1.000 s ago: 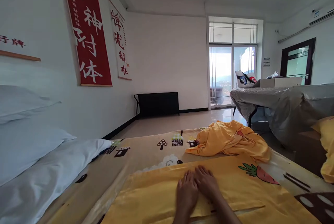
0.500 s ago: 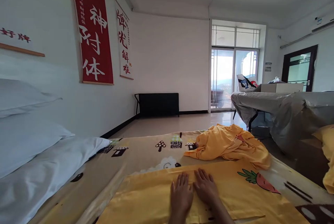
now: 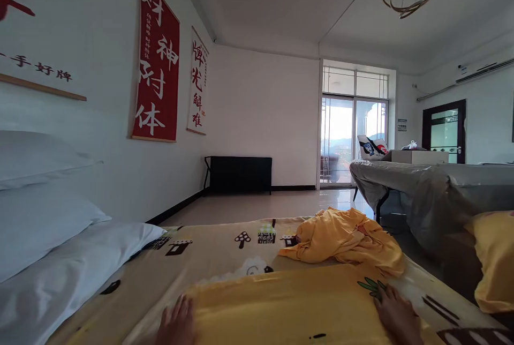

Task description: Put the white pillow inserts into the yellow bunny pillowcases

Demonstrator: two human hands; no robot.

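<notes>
One left hand [image 3: 176,321] and one right hand [image 3: 397,313] make two in all. The yellow fabric comes in three pieces: one flat cloth [image 3: 281,302], one heaped cloth [image 3: 341,238] and one bundle [image 3: 496,259]. One sheep [image 3: 254,269] shows on one bed sheet [image 3: 212,248]. White pillows [image 3: 44,230] come to three, scrolls [image 3: 157,104] to three. There are two doors, one glass door [image 3: 337,141] and one dark door [image 3: 445,133], and one each of black panel [image 3: 241,174], table [image 3: 389,169], box [image 3: 420,157], air conditioner [image 3: 488,70] and lamp [image 3: 412,10].

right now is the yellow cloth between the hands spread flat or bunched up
Spread flat: the yellow cloth lies smooth, its far edge nearly straight, between left hand and right hand. Layer count: cannot tell.
</notes>
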